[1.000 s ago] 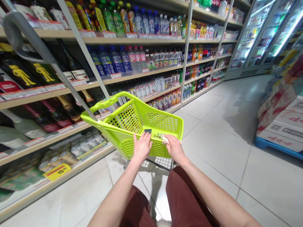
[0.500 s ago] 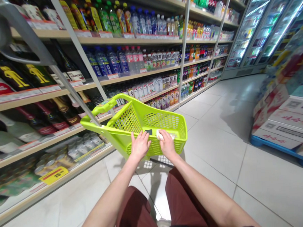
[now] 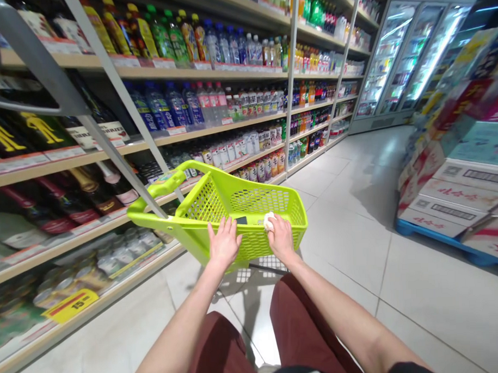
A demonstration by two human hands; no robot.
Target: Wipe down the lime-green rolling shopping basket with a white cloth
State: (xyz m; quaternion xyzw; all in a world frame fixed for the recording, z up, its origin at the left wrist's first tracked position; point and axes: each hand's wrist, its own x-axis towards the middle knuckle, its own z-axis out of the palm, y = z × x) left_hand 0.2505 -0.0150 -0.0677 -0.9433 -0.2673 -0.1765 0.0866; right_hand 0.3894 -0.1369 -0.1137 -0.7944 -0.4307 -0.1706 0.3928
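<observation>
A lime-green plastic shopping basket [image 3: 265, 197] with perforated walls and a long grey pull handle [image 3: 113, 158] stands in front of my knees. My left hand [image 3: 224, 244] lies on its near side with the fingers spread, touching the rim and holding nothing. In my right hand [image 3: 282, 237], at the same rim farther right, is a crumpled white tissue [image 3: 269, 221]. A dark flat rectangular object [image 3: 241, 220], perhaps a phone, shows inside the basket just beyond my left fingertips. The basket's near wall hides part of its floor.
Drink shelves [image 3: 226, 122] run along the left, with wine bottles and cans nearest me. A yellow price tag [image 3: 71, 306] sticks out low. Stacked cartons [image 3: 453, 195] stand on a blue pallet [image 3: 438, 237] at the right. Glass-door fridges [image 3: 408, 56] line the back; tiled floor lies between.
My right hand has shifted slightly right along the rim, and the tissue shows more. My left hand has moved a little left and down. The view has turned slightly right.
</observation>
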